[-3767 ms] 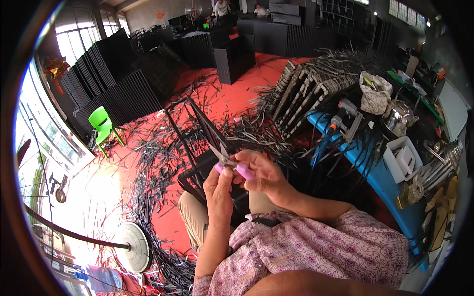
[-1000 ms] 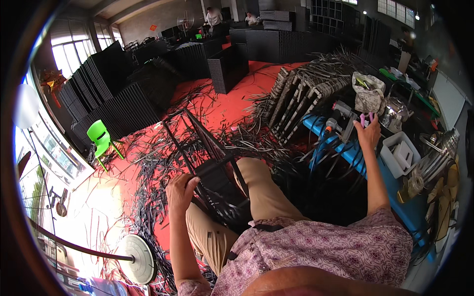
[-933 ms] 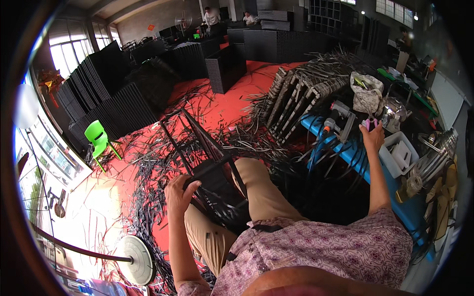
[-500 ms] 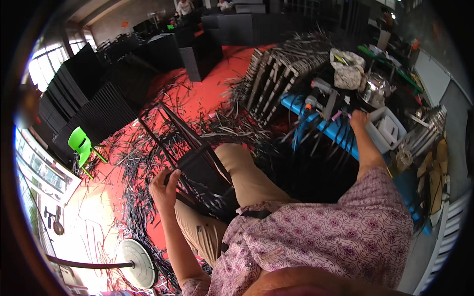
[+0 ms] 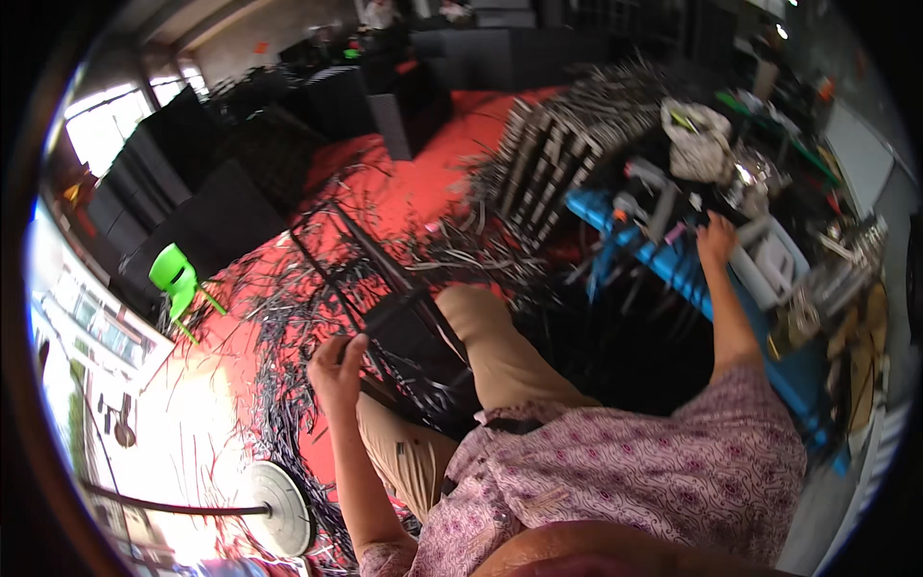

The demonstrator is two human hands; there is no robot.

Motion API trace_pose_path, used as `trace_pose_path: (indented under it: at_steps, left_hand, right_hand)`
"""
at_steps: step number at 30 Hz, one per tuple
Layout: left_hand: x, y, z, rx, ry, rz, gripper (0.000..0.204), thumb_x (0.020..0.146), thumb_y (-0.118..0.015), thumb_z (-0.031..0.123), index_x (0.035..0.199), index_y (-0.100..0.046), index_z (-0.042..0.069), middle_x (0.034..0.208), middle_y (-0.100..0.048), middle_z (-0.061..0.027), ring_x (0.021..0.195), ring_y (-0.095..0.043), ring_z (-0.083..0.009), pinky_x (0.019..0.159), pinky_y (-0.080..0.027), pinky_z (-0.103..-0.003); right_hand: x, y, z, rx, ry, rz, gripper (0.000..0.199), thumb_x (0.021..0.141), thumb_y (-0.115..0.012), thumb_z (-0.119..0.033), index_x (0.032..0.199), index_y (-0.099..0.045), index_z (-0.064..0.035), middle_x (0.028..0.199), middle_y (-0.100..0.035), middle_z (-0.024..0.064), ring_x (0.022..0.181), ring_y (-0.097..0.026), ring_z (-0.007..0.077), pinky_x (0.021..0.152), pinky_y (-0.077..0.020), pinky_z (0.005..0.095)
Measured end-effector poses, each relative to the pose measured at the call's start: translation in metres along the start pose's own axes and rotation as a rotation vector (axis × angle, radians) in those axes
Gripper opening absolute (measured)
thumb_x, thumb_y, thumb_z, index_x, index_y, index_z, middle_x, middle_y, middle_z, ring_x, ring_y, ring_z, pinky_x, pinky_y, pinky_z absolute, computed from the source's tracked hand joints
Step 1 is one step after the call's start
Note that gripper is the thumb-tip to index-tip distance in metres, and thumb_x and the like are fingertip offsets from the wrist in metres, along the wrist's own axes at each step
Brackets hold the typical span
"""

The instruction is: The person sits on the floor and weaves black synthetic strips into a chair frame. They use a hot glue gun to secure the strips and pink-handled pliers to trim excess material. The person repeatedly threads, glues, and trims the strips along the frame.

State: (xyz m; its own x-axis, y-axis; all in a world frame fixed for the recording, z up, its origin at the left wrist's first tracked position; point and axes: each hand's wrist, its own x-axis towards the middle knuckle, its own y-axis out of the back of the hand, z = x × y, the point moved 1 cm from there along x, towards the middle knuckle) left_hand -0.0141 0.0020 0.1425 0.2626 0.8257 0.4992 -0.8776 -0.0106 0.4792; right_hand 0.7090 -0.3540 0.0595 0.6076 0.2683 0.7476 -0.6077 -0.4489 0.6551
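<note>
Between my knees stands a black chair-like frame (image 5: pixel 409 337) with thin bars and a dark panel; loose black strips hang from it. My left hand (image 5: pixel 336 370) is beside the frame's near left edge, thumb and bent fingers apart, with nothing visible in it. Out to the right, my right hand (image 5: pixel 716 242) reaches over a blue bench (image 5: pixel 663 255). Its fingers look loosely apart but are blurred. Just left of them lies a pink-handled hand tool (image 5: pixel 676 234), whose kind I cannot make out.
On the bench are a grey and orange power tool (image 5: pixel 630 204), a white bin (image 5: pixel 774 260) and a whitish sack (image 5: pixel 697 139). Black strips (image 5: pixel 288 385) litter the red floor. A green chair (image 5: pixel 178 274) and a round grey base (image 5: pixel 279 510) stand left; stacked strip-covered frames (image 5: pixel 553 159) stand beyond.
The whole view has shifted slightly rightward. My right hand, earlier at the pink handles, now appears a little apart from them. My left hand keeps its place by the frame.
</note>
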Motion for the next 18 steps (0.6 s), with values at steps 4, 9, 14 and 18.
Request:
trace_pose_path:
  at_steps: [4,9,14,18]
  left_hand:
    - [-0.007,0.015,0.024,0.097,0.084,-0.012,0.042,0.089,-0.076,0.039,0.088,-0.072,-0.002,0.072,-0.065,-0.0157,0.068,-0.065,-0.0289,0.066,-0.047,-0.04]
    - [-0.01,0.022,0.023,0.152,0.075,-0.011,0.042,0.091,-0.073,0.039,0.09,-0.072,-0.003,0.074,-0.066,-0.0163,0.071,-0.065,-0.0317,0.069,-0.048,-0.041]
    - [-0.01,0.021,0.031,0.186,0.102,-0.016,0.037,0.091,-0.074,0.037,0.093,-0.074,0.0,0.084,-0.066,-0.0156,0.082,-0.065,-0.0336,0.077,-0.048,-0.042]
    - [-0.018,0.006,0.037,0.551,-0.256,0.144,0.028,0.096,-0.069,0.031,0.105,-0.073,0.005,0.102,-0.067,-0.0123,0.1,-0.06,-0.0332,0.091,-0.044,-0.046]
  right_hand:
    - [-0.001,0.02,-0.091,0.202,0.016,0.012,0.049,0.086,-0.074,-0.014,0.133,-0.06,-0.0105,0.135,-0.06,0.0119,0.13,-0.054,0.0348,0.109,-0.0399,0.0522]
    - [0.002,0.05,-0.211,0.541,0.227,-0.047,0.045,0.088,-0.072,-0.011,0.131,-0.061,-0.0068,0.134,-0.06,0.0142,0.127,-0.054,0.0367,0.108,-0.0441,0.0477]
    - [-0.015,0.082,-0.285,0.699,0.371,-0.211,0.046,0.092,-0.07,-0.013,0.136,-0.056,-0.0068,0.137,-0.057,0.0137,0.127,-0.055,0.0369,0.104,-0.0491,0.0476]
    - [-0.036,0.107,-0.322,0.813,0.471,-0.311,0.045,0.096,-0.068,-0.015,0.138,-0.055,-0.0074,0.136,-0.058,0.0156,0.122,-0.06,0.0379,0.098,-0.0518,0.0474]
